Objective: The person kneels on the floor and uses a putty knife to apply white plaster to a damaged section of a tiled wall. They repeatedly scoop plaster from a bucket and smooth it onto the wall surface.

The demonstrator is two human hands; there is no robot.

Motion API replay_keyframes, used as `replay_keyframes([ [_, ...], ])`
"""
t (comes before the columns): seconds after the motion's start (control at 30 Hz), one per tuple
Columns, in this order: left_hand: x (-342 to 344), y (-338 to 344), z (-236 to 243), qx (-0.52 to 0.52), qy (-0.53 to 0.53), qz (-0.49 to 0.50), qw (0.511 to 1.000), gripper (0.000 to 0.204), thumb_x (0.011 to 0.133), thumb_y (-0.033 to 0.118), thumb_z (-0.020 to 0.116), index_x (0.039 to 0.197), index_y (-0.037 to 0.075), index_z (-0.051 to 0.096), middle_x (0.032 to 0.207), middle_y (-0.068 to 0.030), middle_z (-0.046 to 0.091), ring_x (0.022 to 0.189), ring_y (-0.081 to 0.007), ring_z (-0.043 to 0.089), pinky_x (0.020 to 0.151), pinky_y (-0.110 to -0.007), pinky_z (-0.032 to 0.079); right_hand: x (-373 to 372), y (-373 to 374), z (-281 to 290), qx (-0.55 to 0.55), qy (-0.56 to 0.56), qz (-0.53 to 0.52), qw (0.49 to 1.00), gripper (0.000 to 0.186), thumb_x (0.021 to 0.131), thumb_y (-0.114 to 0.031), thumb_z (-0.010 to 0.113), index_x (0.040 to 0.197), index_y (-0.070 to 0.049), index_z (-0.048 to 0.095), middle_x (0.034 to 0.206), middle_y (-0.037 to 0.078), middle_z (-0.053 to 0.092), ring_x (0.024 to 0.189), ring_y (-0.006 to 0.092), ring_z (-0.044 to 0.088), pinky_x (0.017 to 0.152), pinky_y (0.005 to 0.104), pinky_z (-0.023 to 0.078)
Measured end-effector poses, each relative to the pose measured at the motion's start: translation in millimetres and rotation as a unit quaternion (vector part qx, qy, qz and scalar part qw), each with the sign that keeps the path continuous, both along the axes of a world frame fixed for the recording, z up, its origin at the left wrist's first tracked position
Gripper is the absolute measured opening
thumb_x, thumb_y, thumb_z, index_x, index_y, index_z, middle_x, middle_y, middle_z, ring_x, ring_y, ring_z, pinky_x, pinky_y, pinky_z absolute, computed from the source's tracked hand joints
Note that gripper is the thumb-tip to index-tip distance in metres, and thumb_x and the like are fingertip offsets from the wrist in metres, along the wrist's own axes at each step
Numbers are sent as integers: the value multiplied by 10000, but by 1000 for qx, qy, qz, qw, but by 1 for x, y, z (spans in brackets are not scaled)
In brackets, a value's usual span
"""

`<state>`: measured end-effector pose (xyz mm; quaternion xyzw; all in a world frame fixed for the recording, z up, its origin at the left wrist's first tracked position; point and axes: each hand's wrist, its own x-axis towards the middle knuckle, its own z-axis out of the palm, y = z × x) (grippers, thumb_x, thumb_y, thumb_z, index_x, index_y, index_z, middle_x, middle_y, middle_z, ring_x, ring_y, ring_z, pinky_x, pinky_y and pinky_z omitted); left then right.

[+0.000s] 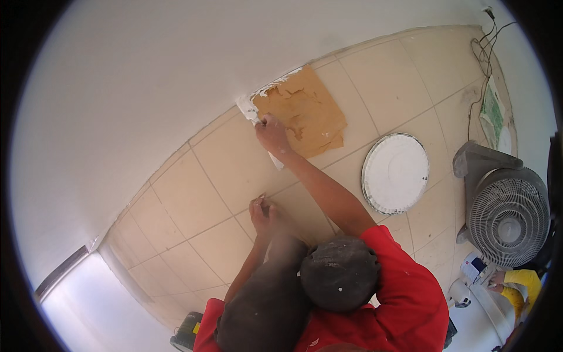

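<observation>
My right hand (pixel 271 135) reaches out to the foot of the white wall, closed round a paintbrush (pixel 247 109). The bristle end is thick with white paint and touches the wall's bottom edge. Below my fist the brush's pale handle sticks out. Beside it on the floor lies a creased sheet of brown paper (pixel 316 114), smeared with white along its wall side. My left hand (pixel 262 214) hangs by my knee, its fingers loosely curled with a gap between them and nothing visible in it.
A round white lid or pail top (pixel 396 173) sits on the tiles to the right. Further right stand a grey fan (pixel 509 220), a black cable (pixel 484 58) and a green-white sheet (pixel 495 117). Someone in a yellow sleeve (pixel 522 287) is at lower right. A dark container (pixel 186 331) is at lower left.
</observation>
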<state>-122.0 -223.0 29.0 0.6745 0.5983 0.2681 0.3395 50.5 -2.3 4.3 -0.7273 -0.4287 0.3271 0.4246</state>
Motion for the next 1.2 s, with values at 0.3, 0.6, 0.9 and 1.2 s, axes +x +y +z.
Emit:
replay_keyframes([
  [0.3, -2, -2, -2, 12, -14, 13, 1000, 467, 856, 100, 687, 1297, -23, 596, 1078, -143, 592, 968, -279, 576, 904, -403, 502, 102, -8, -8, -55, 100, -176, 978, 165, 946, -169, 626, 908, -9, 617, 670, 93, 611, 534, 188, 570, 494, 368, 436],
  [0.6, 9, 2, 9, -48, -42, 52, 997, 457, 885, 92, 676, 1323, -15, 599, 1058, -140, 595, 954, -282, 573, 876, -403, 499, 149, -80, 17, -18, 194, -216, 957, 164, 1000, -171, 632, 967, -43, 535, 656, 8, 539, 455, 68, 443, 390, 262, 326],
  [0.9, 101, 101, 22, 133, 43, -15, 990, 439, 881, 88, 703, 1301, -10, 622, 1214, -175, 652, 1164, -353, 582, 1034, -477, 442, 201, -172, 90, -66, 8, -238, 969, 362, 912, -313, 735, 968, 21, 608, 773, 141, 633, 725, 264, 633, 688, 433, 507],
  [1.2, 95, 121, 13, 60, -8, 79, 995, 428, 888, 130, 702, 1285, -5, 615, 1177, -152, 652, 1121, -322, 580, 1004, -470, 455, 234, -131, 12, -57, -91, -192, 976, 232, 901, -234, 745, 978, -18, 712, 804, 109, 709, 758, 282, 700, 742, 430, 556],
])
